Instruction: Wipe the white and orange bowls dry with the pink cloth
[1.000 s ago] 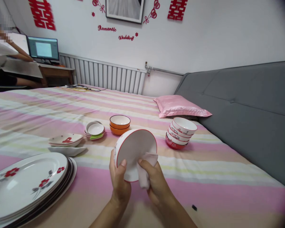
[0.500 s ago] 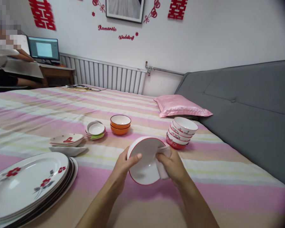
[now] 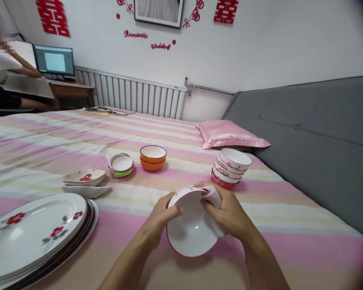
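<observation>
Over the near middle of the striped bed [image 3: 302, 237]: white red-rimmed bowl [image 3: 192, 235], tilted, mouth facing the near side. Can't tell whether its underside touches the bed. Left hand [image 3: 162, 217]: grip on the bowl's left rim, thumb inside, fingers outside. Right hand [image 3: 231, 211]: grip pinching a pale cloth [image 3: 213, 196] folded over the upper right rim, thumb on the inner side. Reads as wiping. To do it well, let the left carry the load and turn the bowl under the cloth, so both faces of the rim get covered in one pass. Pinch lightly; smooth ware would probably slip if the left grip loosens. Work low over the bed, clear of the bowl stack [image 3: 230, 172] just beyond the right hand and the plate pile [image 3: 30, 237] well off left.
</observation>
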Available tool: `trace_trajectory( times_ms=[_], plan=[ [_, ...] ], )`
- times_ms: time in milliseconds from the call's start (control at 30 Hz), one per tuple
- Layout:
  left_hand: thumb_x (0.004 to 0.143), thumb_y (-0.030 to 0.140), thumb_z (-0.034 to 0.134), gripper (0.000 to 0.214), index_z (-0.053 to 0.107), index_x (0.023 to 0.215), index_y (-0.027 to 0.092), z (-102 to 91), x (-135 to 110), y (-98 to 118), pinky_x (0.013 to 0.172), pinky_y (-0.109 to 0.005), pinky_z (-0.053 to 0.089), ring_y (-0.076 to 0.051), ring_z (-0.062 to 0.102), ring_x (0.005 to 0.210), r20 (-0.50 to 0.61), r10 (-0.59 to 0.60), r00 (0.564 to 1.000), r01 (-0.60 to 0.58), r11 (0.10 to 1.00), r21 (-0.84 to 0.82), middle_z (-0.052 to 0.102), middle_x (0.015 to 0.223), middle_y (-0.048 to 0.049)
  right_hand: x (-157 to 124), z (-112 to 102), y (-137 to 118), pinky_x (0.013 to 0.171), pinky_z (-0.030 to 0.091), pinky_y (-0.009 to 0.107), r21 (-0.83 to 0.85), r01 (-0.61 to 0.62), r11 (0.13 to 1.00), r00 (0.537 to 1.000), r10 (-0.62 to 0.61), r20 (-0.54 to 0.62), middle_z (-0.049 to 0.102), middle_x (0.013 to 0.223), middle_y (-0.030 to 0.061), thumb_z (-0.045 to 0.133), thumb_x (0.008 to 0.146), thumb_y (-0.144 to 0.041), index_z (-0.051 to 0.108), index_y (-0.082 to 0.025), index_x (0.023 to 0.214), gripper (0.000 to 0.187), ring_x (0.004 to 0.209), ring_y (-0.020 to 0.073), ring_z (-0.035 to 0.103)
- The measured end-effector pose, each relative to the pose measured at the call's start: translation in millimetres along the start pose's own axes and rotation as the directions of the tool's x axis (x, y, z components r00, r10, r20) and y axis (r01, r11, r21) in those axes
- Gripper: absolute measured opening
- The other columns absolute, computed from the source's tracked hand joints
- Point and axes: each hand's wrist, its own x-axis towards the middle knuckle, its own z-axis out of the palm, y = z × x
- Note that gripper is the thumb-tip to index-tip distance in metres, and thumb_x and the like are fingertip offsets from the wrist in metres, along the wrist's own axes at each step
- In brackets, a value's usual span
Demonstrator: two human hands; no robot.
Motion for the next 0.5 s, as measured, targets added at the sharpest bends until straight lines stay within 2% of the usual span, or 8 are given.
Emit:
trace_trajectory(
  times_ms=[133,267,400,500],
  plan=[
    [0.064,0.031,0.060,0.046,0.062,0.107,0.015,0.0,0,-2,0.065,-0.028,0.040,-0.021,0.055,0.078,0.029,0.050,0.998,-0.048,0.997,-0.061,0.063,0.084,-0.0052,-2,-1,-1,0.084,0.048,0.034,0.098,0.016,0.995,0.996,-0.024,0.080,0.065,0.111,0.0050,0.063,0.074,-0.020,0.058,-0.025,0.114,0.041,0.100,0.0230,0.061],
    [0.063,0.032,0.062,0.050,0.061,0.110,0.015,-0.6,-1,-2,0.067,-0.028,0.041,-0.022,0.055,0.081,0.042,0.109,0.993,-0.105,0.990,-0.091,0.064,0.090,-0.0062,-3,-1,-2,0.082,0.049,0.034,0.330,0.018,0.944,0.986,-0.071,0.151,0.063,0.112,0.0076,0.070,0.073,-0.037,0.053,-0.024,0.118,0.049,0.099,0.0239,0.061],
    [0.063,0.035,0.062,0.054,0.060,0.113,0.015,-1.8,-1,-2,0.069,-0.029,0.042,-0.024,0.057,0.084,0.060,0.173,0.983,-0.164,0.978,-0.127,0.065,0.096,-0.0085,-5,-1,-10,0.079,0.048,0.032,0.500,-0.026,0.866,0.988,-0.052,0.143,0.063,0.106,0.0076,0.062,0.078,-0.052,0.056,-0.024,0.115,0.047,0.091,0.0229,0.061],
    [0.062,0.037,0.064,0.056,0.060,0.112,0.014,-1.0,-1,-3,0.067,-0.030,0.043,-0.026,0.058,0.083,0.037,0.181,0.983,-0.173,0.972,-0.157,0.067,0.096,-0.0098,-5,1,-16,0.077,0.048,0.030,0.550,-0.075,0.832,0.990,-0.004,0.141,0.063,0.102,0.0055,0.056,0.082,-0.053,0.058,-0.025,0.111,0.040,0.084,0.0199,0.061]
  ],
)
